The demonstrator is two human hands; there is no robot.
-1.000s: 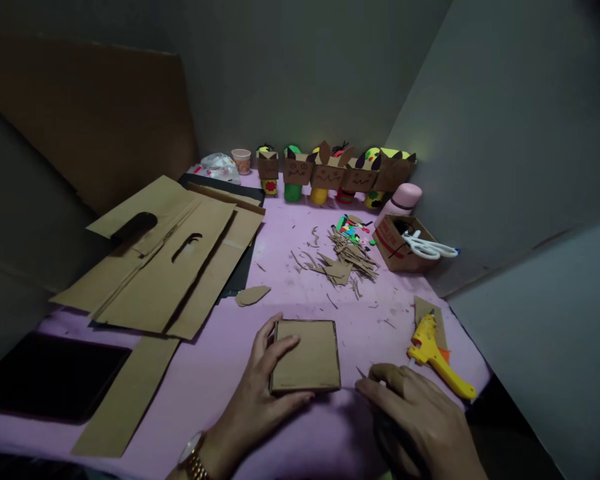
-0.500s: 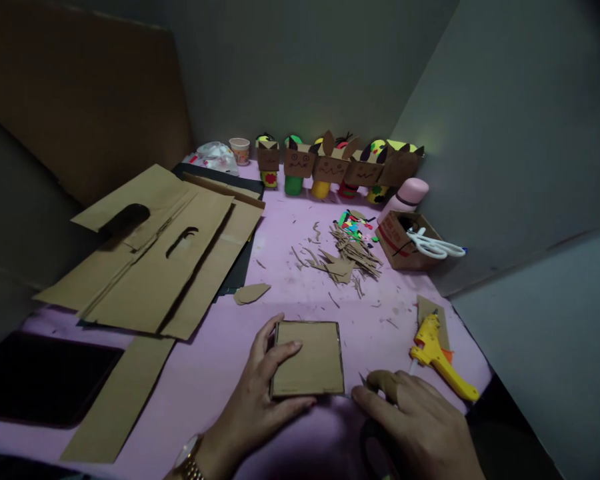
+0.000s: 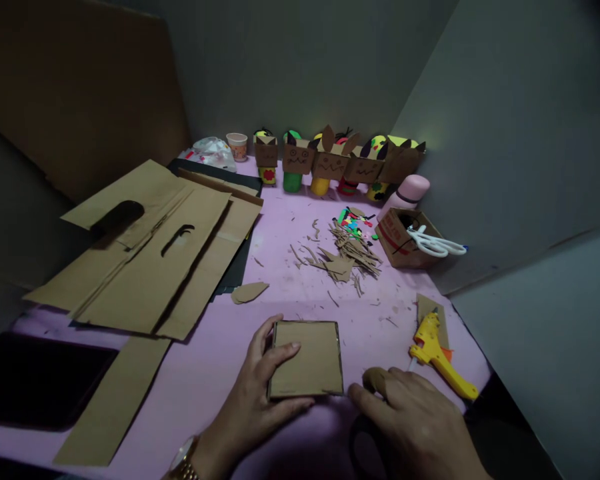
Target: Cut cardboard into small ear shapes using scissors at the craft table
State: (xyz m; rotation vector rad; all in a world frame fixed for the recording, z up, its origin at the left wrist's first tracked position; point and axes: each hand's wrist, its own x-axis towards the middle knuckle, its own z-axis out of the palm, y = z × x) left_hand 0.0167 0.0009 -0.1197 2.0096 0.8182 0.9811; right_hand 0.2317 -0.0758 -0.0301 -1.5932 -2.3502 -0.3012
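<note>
A square cardboard piece with dark edges is gripped at its left side by my left hand, thumb along the near edge and a finger lying on top. Just right of its near corner is my right hand, fingers curled round dark-handled scissors. Only part of a handle loop shows below the hand; the blades are hidden now. A yellow glue gun lies to the right on a cardboard strip.
Cardboard sheets and a dark tablet-like slab lie left. Cardboard scraps litter the middle. A small box with a white cable and a pink bottle stand right. Several cardboard-faced figures line the back.
My right hand has shifted slightly left and the scissors' blade tip no longer shows. My left hand keeps its hold on the cardboard square. The view has turned slightly.
</note>
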